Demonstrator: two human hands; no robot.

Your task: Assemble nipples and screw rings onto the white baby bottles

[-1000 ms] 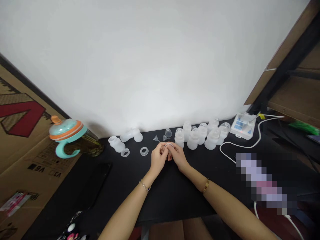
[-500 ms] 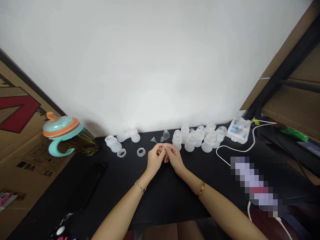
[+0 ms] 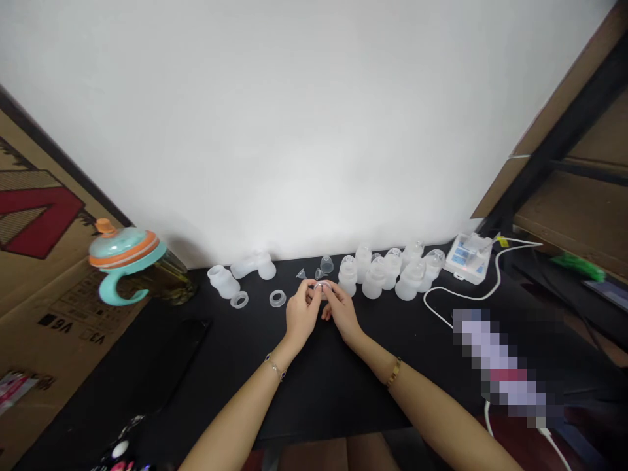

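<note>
My left hand [image 3: 301, 311] and my right hand [image 3: 344, 314] meet over the black table, pinching a small clear bottle collar [image 3: 322, 286] from both sides. Their thumbs press on it, and the fingers partly hide it. Just beyond lie two clear teats [image 3: 301, 273] and a clear dome cap [image 3: 326, 264]. Two loose collar rings, a nearer-to-me one [image 3: 239, 300] and another [image 3: 277, 299], rest to the left. Behind these stand or lie a few frosted baby bottles [image 3: 224, 282] without tops. Several capped baby bottles [image 3: 375, 282] stand together right of my hands.
A teal and orange lidded jug [image 3: 130, 252] leans at the left beside a cardboard box [image 3: 44, 275]. A dark phone-like slab [image 3: 181, 356] lies near it. On the right are a white box [image 3: 466, 258], a white cable [image 3: 478, 297] and a blurred-out object [image 3: 500, 366]. A white wall [image 3: 314, 144] rises behind.
Both hands have shifted slightly left and away from me. The thumbs now press closer together on the collar, and more of the right fingers shows beneath. The objects on the table stay put.
</note>
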